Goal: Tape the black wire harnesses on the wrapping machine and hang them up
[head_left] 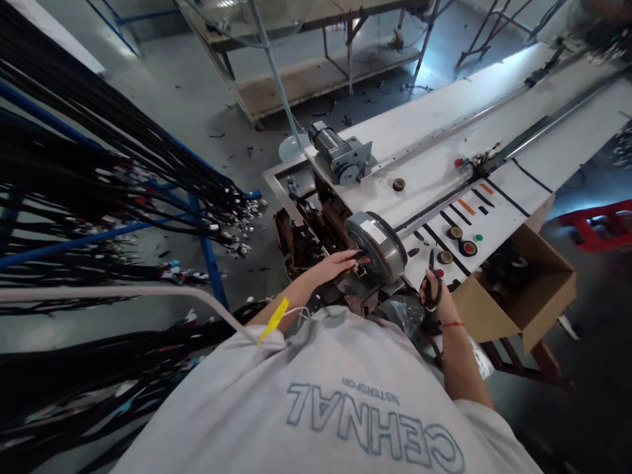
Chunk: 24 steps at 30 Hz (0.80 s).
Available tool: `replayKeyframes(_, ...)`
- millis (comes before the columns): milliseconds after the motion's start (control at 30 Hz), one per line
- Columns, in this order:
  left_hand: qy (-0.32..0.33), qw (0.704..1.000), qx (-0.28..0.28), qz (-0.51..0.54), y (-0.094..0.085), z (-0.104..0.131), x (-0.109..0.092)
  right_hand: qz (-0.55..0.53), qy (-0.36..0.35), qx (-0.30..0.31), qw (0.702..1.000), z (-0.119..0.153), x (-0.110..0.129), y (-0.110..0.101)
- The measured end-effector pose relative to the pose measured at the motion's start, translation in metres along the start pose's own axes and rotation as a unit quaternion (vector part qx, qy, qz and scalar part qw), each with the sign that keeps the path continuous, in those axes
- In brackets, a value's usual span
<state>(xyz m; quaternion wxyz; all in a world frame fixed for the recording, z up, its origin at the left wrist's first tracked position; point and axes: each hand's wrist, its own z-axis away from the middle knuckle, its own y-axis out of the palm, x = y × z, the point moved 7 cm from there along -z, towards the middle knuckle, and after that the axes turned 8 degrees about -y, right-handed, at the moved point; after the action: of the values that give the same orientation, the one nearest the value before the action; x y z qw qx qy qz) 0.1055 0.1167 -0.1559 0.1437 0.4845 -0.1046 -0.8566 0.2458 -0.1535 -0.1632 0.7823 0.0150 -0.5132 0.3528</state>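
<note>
My left hand [336, 264] reaches to the near left side of a round metal drum [369, 230] at the end of the white table. Its fingers are together at a small dark piece by the drum's face; what the piece is, I cannot make out. In my right hand [443, 304] is a pair of scissors [431, 280] with black handles, the blades pointing away from me over the table's near edge. Rolls of tape [445, 257] lie on the table just beyond the scissors. A dark wire bundle [434, 203] runs along the table from the drum.
An open cardboard box [523, 289] with dark items stands at the right. Black cable bundles [123, 125] hang from a blue rack [207, 263] on the left. A motor [340, 155] sits at the table's far corner. A red plastic piece [600, 226] is far right.
</note>
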Motion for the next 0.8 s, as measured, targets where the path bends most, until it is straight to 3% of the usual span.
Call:
replayKeyframes(67, 0.002, 0.996, -0.026, 0.085, 0.001, -0.005, 0.008, 0.121, 0.015, -0.041, 0.992, -0.021, -0.005, -0.005)
replayKeyframes(167, -0.086, 0.989, -0.001, 0.12, 0.005, -0.024, 0.021, 0.279, -0.046, -0.106, 0.954, -0.035, 0.014, -0.015)
replayKeyframes(233, -0.102, 0.992, 0.022, 0.072, 0.006, -0.036, 0.017, 0.243, -0.132, -0.11, 0.955, -0.037, 0.034, -0.012)
replayKeyframes(267, -0.085, 0.996, 0.019, 0.032, 0.005, -0.038, 0.011, 0.185, -0.179, -0.076, 0.963, -0.037, 0.043, -0.004)
replayKeyframes(333, -0.011, 0.997, -0.043, -0.071, -0.002, -0.033, -0.006, 0.054, -0.237, 0.03, 0.969, -0.036, 0.059, 0.018)
replayKeyframes(400, 0.086, 0.965, -0.16, -0.192, -0.008, -0.01, -0.026, -0.025, -0.227, 0.115, 0.967, -0.036, 0.069, 0.042)
replayKeyframes(467, 0.131, 0.909, -0.261, -0.298, -0.006, 0.017, -0.031, -0.048, -0.189, 0.133, 0.972, -0.039, 0.078, 0.06)
replayKeyframes(500, 0.117, 0.89, -0.285, -0.336, -0.003, 0.026, -0.025, -0.048, -0.178, 0.124, 0.975, -0.041, 0.084, 0.066)
replayKeyframes(567, 0.036, 0.89, -0.259, -0.373, 0.009, 0.027, 0.003, -0.03, -0.174, 0.092, 0.98, -0.045, 0.1, 0.074)
replayKeyframes(667, -0.067, 0.928, -0.133, -0.341, 0.033, 0.004, 0.052, 0.022, -0.172, 0.069, 0.982, -0.049, 0.119, 0.084)
replayKeyframes(733, -0.07, 0.943, -0.092, -0.311, 0.043, -0.01, 0.064, 0.037, -0.172, 0.077, 0.981, -0.049, 0.121, 0.088)
replayKeyframes(800, -0.055, 0.942, -0.073, -0.323, 0.043, -0.014, 0.061, 0.031, -0.194, 0.091, 0.976, -0.051, 0.115, 0.085)
